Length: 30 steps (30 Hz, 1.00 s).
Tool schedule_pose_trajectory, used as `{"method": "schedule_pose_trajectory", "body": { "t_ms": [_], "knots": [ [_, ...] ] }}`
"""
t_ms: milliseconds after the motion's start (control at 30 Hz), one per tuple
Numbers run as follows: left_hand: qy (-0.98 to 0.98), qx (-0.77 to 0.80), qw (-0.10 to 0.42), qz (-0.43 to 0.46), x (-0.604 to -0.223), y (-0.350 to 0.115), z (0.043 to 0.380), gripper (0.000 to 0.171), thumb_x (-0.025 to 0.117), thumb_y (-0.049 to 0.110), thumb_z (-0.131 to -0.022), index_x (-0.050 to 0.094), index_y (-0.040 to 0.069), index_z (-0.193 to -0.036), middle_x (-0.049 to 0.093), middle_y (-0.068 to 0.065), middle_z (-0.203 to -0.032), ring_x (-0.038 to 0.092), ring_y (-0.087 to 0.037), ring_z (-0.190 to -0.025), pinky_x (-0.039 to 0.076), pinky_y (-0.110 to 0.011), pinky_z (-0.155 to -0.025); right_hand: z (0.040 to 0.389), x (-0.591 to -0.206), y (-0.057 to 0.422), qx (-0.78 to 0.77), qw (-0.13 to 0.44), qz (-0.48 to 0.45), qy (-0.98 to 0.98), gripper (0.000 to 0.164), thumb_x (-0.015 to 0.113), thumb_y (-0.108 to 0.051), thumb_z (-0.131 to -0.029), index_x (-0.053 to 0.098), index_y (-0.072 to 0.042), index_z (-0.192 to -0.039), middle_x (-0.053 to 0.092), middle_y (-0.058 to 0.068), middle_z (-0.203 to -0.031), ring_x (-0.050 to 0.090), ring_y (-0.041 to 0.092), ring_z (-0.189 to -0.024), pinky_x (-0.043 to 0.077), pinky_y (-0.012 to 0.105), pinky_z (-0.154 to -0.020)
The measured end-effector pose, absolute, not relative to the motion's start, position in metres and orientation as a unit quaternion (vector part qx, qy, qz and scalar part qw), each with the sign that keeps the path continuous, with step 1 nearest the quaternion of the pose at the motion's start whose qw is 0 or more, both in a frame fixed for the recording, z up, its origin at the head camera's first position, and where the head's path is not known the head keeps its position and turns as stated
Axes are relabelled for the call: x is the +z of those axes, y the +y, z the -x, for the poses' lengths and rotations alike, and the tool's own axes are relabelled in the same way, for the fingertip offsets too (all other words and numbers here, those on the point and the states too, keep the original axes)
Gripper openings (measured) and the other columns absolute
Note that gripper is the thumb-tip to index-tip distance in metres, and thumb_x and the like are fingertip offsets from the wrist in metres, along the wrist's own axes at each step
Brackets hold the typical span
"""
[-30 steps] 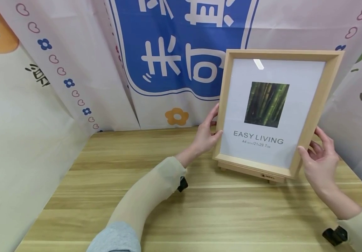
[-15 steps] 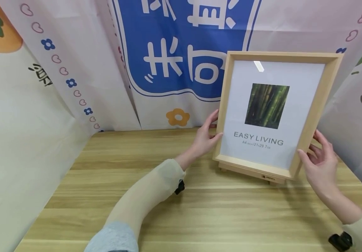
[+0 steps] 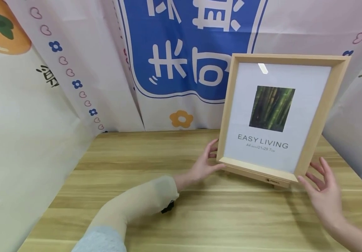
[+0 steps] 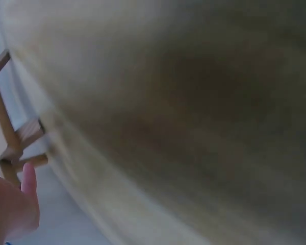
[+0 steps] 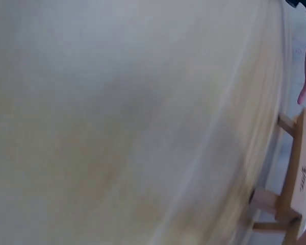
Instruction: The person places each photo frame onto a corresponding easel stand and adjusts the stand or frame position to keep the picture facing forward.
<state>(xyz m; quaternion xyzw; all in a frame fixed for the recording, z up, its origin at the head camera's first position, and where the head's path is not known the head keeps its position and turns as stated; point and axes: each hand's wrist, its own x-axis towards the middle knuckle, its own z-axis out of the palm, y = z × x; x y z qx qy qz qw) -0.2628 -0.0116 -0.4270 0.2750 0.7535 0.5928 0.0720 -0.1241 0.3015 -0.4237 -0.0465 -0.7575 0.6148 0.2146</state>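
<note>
A light wooden picture frame (image 3: 319,122) leans upright on a small wooden easel (image 3: 253,174) at the right of the table. Behind its glazing is a white sheet with a bamboo picture and the words EASY LIVING. My left hand (image 3: 201,164) is at the lower left corner, thumb by the easel's ledge and fingers beside the frame's edge. By the lower right corner is my right hand (image 3: 326,194), its fingers spread and thumb tip close to the wood. Contact there is hard to tell. Both wrist views catch the easel's ledge (image 5: 298,168) and feet (image 4: 30,131).
The wood-grain table (image 3: 130,157) runs back to a printed cloth backdrop (image 3: 181,94). More printed cloth (image 3: 17,122) hangs along the left side. A dark wrist device (image 3: 167,207) shows under the left sleeve.
Both hands have slid down from the frame's sides to its lower corners, and the right hand's fingers have spread. The frame and easel keep their place; the head view has shifted slightly.
</note>
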Motion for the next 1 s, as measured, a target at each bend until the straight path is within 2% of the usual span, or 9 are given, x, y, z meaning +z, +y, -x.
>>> {"method": "schedule_pose_trajectory", "body": {
  "t_ms": [133, 200, 233, 367, 433, 533, 667, 867, 1000],
  "knots": [
    [0.752, 0.595, 0.089, -0.269, -0.432, -0.009, 0.255, 0.091, 0.070, -0.010, -0.082, 0.017, 0.011, -0.153, 0.040, -0.025, -0.140, 0.052, -0.041, -0.115, 0.049, -0.044, -0.095, 0.120, -0.435, 0.296, 0.559, 0.188, 0.070, -0.804, 0.088, 0.064, -0.001, -0.092, 0.010, -0.024, -0.157, 0.024, 0.022, -0.152, 0.046, -0.012, -0.101, 0.042, 0.003, -0.081],
    [0.750, 0.600, 0.098, -0.261, -0.434, -0.008, 0.253, 0.092, 0.068, -0.012, -0.082, 0.016, 0.015, -0.153, 0.038, -0.025, -0.141, 0.053, -0.041, -0.114, 0.053, -0.041, -0.090, 0.121, -0.439, 0.292, 0.540, 0.176, 0.073, -0.820, 0.089, 0.065, -0.004, -0.092, 0.008, -0.026, -0.157, 0.022, 0.024, -0.153, 0.052, 0.002, -0.111, 0.042, 0.003, -0.081],
    [0.748, 0.603, 0.104, -0.255, -0.434, -0.007, 0.253, 0.093, 0.067, -0.013, -0.082, 0.015, 0.017, -0.154, 0.037, -0.025, -0.141, 0.054, -0.041, -0.114, 0.055, -0.040, -0.087, 0.121, -0.441, 0.291, 0.537, 0.174, 0.070, -0.822, 0.089, 0.065, -0.004, -0.092, 0.008, -0.026, -0.157, 0.021, 0.026, -0.152, 0.052, 0.002, -0.109, 0.043, 0.004, -0.081],
    [0.741, 0.617, 0.122, -0.236, -0.439, -0.003, 0.254, 0.097, 0.065, -0.014, -0.083, 0.012, 0.026, -0.154, 0.034, -0.022, -0.142, 0.056, -0.038, -0.112, 0.059, -0.037, -0.071, 0.123, -0.445, 0.285, 0.549, 0.172, 0.065, -0.815, 0.093, 0.066, 0.001, -0.090, 0.007, -0.026, -0.157, 0.018, 0.034, -0.150, 0.057, -0.004, -0.098, 0.046, 0.006, -0.078],
    [0.740, 0.619, 0.123, -0.230, -0.439, 0.000, 0.254, 0.098, 0.065, -0.014, -0.084, 0.011, 0.028, -0.154, 0.034, -0.021, -0.142, 0.057, -0.036, -0.111, 0.060, -0.038, -0.068, 0.125, -0.446, 0.283, 0.566, 0.177, 0.062, -0.803, 0.095, 0.065, 0.005, -0.089, 0.007, -0.028, -0.157, 0.018, 0.037, -0.148, 0.049, -0.019, -0.090, 0.048, 0.007, -0.076],
    [0.741, 0.622, 0.119, -0.225, -0.440, 0.002, 0.254, 0.101, 0.066, -0.014, -0.083, 0.010, 0.030, -0.154, 0.034, -0.021, -0.141, 0.059, -0.033, -0.107, 0.060, -0.038, -0.066, 0.126, -0.445, 0.280, 0.591, 0.175, 0.065, -0.785, 0.097, 0.063, 0.010, -0.088, 0.008, -0.030, -0.157, 0.016, 0.039, -0.146, 0.053, -0.017, -0.088, 0.049, 0.009, -0.076],
    [0.739, 0.623, 0.114, -0.230, -0.441, 0.003, 0.254, 0.101, 0.066, -0.015, -0.083, 0.009, 0.030, -0.154, 0.034, -0.022, -0.141, 0.059, -0.031, -0.104, 0.060, -0.038, -0.067, 0.127, -0.445, 0.277, 0.610, 0.179, 0.071, -0.768, 0.100, 0.062, 0.016, -0.085, 0.008, -0.026, -0.157, 0.020, 0.033, -0.143, 0.056, -0.014, -0.086, 0.049, 0.010, -0.076],
    [0.742, 0.618, 0.104, -0.236, -0.441, 0.003, 0.253, 0.099, 0.065, -0.014, -0.084, 0.010, 0.029, -0.153, 0.037, -0.020, -0.139, 0.060, -0.032, -0.104, 0.060, -0.038, -0.065, 0.130, -0.445, 0.273, 0.597, 0.197, 0.077, -0.774, 0.100, 0.062, 0.019, -0.083, 0.009, -0.022, -0.157, 0.033, 0.007, -0.130, 0.057, -0.012, -0.085, 0.050, 0.010, -0.076],
    [0.746, 0.614, 0.105, -0.234, -0.441, 0.002, 0.253, 0.099, 0.065, -0.013, -0.085, 0.008, 0.031, -0.153, 0.036, -0.019, -0.140, 0.059, -0.034, -0.107, 0.060, -0.039, -0.064, 0.133, -0.444, 0.271, 0.579, 0.208, 0.073, -0.785, 0.099, 0.061, 0.020, -0.083, 0.011, -0.020, -0.157, 0.034, 0.012, -0.131, 0.056, -0.013, -0.083, 0.049, 0.010, -0.076]
  ]
}}
